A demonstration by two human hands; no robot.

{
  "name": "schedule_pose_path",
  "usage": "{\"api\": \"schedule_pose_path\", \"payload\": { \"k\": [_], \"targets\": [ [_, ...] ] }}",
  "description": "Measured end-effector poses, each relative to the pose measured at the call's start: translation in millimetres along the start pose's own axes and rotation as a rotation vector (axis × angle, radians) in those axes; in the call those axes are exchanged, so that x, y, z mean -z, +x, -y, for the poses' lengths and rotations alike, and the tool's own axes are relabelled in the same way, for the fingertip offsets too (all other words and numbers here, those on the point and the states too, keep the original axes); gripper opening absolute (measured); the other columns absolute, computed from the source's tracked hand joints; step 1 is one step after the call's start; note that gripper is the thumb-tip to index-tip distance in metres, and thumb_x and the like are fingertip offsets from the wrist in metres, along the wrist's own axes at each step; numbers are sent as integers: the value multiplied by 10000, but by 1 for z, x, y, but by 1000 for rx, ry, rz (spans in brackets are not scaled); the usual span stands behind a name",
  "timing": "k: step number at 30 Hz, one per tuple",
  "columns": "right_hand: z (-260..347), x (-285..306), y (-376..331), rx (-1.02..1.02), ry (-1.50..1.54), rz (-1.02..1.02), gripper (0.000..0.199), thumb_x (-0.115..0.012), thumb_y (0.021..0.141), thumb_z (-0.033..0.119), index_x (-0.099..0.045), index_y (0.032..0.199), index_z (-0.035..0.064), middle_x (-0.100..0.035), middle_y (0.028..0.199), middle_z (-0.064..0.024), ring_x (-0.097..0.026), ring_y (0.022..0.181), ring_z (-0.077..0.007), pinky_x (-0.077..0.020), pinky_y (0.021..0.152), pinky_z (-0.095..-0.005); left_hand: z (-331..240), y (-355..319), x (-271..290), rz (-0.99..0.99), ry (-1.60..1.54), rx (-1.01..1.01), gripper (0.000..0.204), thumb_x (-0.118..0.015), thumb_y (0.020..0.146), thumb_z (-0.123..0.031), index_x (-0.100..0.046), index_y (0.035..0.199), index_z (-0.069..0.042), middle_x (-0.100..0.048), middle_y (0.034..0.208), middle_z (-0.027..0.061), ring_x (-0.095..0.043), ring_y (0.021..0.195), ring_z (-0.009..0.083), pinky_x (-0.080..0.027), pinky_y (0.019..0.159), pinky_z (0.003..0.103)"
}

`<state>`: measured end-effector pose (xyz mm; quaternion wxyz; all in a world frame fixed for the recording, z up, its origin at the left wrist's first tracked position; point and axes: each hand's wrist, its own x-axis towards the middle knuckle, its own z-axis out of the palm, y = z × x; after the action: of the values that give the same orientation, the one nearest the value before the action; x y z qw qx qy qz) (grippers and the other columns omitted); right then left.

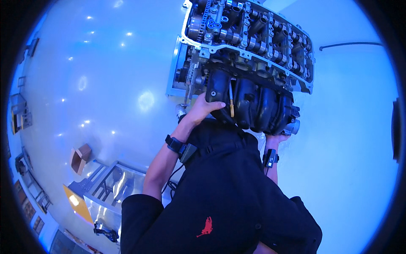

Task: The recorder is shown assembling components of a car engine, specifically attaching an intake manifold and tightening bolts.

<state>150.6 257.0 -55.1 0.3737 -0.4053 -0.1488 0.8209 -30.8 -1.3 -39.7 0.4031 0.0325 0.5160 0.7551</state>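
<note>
A black intake manifold (245, 101) with curved runners is held in front of me, against the near side of an engine (258, 40) whose camshafts and timing chain lie exposed. My left hand (204, 111) grips the manifold's left end, thumb lying over the outer runner and fingers hidden behind it. Below the right end, next to a silvery round throttle body (292, 127), my right hand (277, 138) supports the manifold from underneath; most of its fingers are out of sight. A dipstick with a yellow handle (231, 109) sticks out between two runners.
The engine rests on a metal stand (174, 80). Behind me on the left are a metal cart (127, 182), an open cardboard box (80, 158) and a yellow panel (78, 202). A dark hose or cable (351, 44) runs along the right.
</note>
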Motion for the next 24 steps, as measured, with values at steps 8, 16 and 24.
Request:
{"api": "schedule_pose_path", "payload": {
  "k": [8, 16, 24],
  "targets": [
    [0, 9, 25, -17, 44, -19, 779, -273, 765, 651, -454, 1307, 121, -467, 1317, -125, -434, 1213, -356, -341, 1010, -541, -1, -7, 0, -48, 36, 2, 404, -748, 712, -101, -570, 1059, 8, -625, 958, 45, -582, 856, 122, -469, 784, 270],
    [8, -13, 24, -46, 6, 20, 778, -285, 761, 650, -459, 1301, 119, -473, 1309, -126, -448, 1199, -353, -352, 1003, -538, 8, -5, -2, -138, -11, -41, 296, -730, 724, -76, -609, 982, 4, -635, 911, 29, -590, 815, 108, -471, 767, 260],
    [-3, -10, 16, -18, 49, -27, 744, -264, 790, 637, -472, 1284, 121, -499, 1272, -126, -465, 1176, -347, -377, 983, -528, 18, 6, 4, -111, -59, -32, 323, -714, 729, -56, -590, 1022, 4, -629, 929, 33, -590, 836, 116, -471, 777, 265]
  ]
}}
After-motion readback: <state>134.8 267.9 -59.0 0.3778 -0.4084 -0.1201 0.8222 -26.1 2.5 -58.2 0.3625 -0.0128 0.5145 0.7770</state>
